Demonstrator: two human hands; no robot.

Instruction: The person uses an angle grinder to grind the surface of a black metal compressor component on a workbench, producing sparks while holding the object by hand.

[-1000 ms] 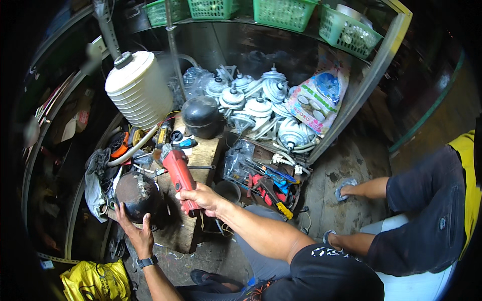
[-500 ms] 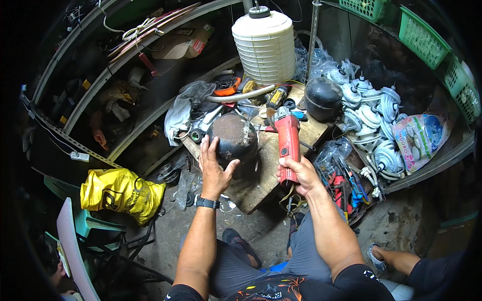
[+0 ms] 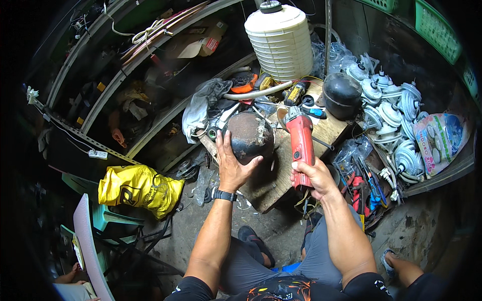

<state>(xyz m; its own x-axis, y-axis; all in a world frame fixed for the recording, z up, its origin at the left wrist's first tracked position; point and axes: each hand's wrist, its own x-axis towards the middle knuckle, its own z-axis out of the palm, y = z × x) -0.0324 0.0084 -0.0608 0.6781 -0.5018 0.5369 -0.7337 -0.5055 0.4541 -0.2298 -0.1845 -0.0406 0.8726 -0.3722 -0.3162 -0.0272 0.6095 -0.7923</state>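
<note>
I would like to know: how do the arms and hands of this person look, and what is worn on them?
The left hand and right hand are ungloved; both forearms are bare. A dark band, perhaps a watch, circles the left wrist. The short sleeves are black, with white markings on the right one.

Uneven illumination: the white tank [image 3: 279, 47] behind the dark domed vessel [image 3: 247, 138] is brightly lit; shadow darkens the wooden block [image 3: 278, 178] beside the vessel; shelving [image 3: 165, 117] to its left is dim, curved by fisheye distortion.
</note>
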